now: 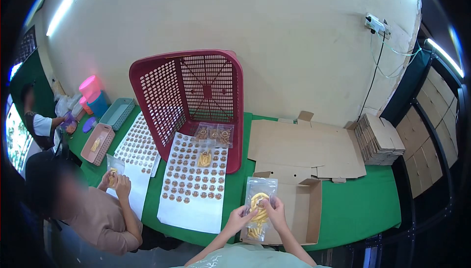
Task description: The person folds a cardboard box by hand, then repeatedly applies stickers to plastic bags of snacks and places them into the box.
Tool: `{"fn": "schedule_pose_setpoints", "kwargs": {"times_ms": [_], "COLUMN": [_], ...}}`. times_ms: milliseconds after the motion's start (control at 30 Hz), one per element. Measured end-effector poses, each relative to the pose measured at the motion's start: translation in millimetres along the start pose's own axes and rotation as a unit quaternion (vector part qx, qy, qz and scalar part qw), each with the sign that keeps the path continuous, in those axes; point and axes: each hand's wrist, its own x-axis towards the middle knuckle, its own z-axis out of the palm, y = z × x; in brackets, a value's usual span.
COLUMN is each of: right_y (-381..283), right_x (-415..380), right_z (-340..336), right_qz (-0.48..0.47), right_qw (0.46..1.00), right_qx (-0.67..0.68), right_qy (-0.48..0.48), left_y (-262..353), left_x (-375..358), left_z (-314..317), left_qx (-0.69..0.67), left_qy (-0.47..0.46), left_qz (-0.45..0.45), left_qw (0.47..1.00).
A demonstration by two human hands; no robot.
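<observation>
A clear zip pouch of yellow stick-shaped snacks is held up over the open cardboard box. My left hand grips its left edge, thumb on the front. On the other side my right hand holds the pouch, with its thumb at a small round brown sticker on the front. More yellow sticks show below my hands, over the box's left side. Left of the box lies a white sheet with rows of round brown stickers.
A maroon basket lies tipped on its side, with several snack pouches at its opening. Flattened cartons are stacked at right. At left, a co-worker handles another pouch beside a second sticker sheet and a pink basket.
</observation>
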Motion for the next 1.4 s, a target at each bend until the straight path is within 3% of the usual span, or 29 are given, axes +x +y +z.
{"fn": "schedule_pose_setpoints", "kwargs": {"times_ms": [67,200,267,367,500,667,867,1000,1067,1233,1400], "right_y": [-16.0,-14.3,-16.2,-19.6,-20.5,-8.1,-9.8,-3.7,-9.6,-22.6,-3.2], "right_x": [-4.1,-11.6,-16.4,-21.9,-24.6,-24.7,-22.7,-21.9,-21.9,-16.1,-8.1], "right_z": [10.5,4.5,7.0,6.8,11.6,21.4,16.2,18.4,22.0,32.3,28.2], "right_qz": [-0.003,0.071,0.075,0.061,0.082,0.093,0.125,0.072,0.063,0.042,0.007], "right_qw": [0.998,0.995,0.993,0.993,0.99,0.992,0.985,0.992,0.992,0.997,1.0], "right_qx": [0.051,0.003,0.046,0.008,0.051,0.058,0.045,-0.003,-0.023,0.029,0.01], "right_qy": [-0.036,-0.069,-0.078,-0.104,-0.102,-0.062,-0.106,-0.105,-0.109,-0.057,0.026], "left_y": [-4.9,4.5,4.7,0.0,6.9,-3.2,-0.5,14.4,23.9,26.6,30.5], "left_x": [1.6,0.4,-3.6,-4.8,-6.4,-1.5,-4.5,-0.7,0.3,4.7,7.0], "left_z": [-2.8,1.7,2.7,-0.1,0.3,-6.2,-13.6,-16.2,-20.1,-27.3,-17.8], "left_qx": [-0.023,-0.033,-0.037,-0.062,-0.009,-0.043,-0.035,-0.013,-0.053,0.024,0.113], "left_qy": [0.023,0.043,0.045,0.031,0.036,0.046,0.074,0.074,0.059,0.019,0.035], "left_qz": [0.016,0.062,0.04,-0.004,0.013,0.021,0.035,0.126,0.09,0.056,0.092], "left_qw": [0.999,0.997,0.998,0.998,0.999,0.998,0.996,0.989,0.993,0.998,0.989]}}
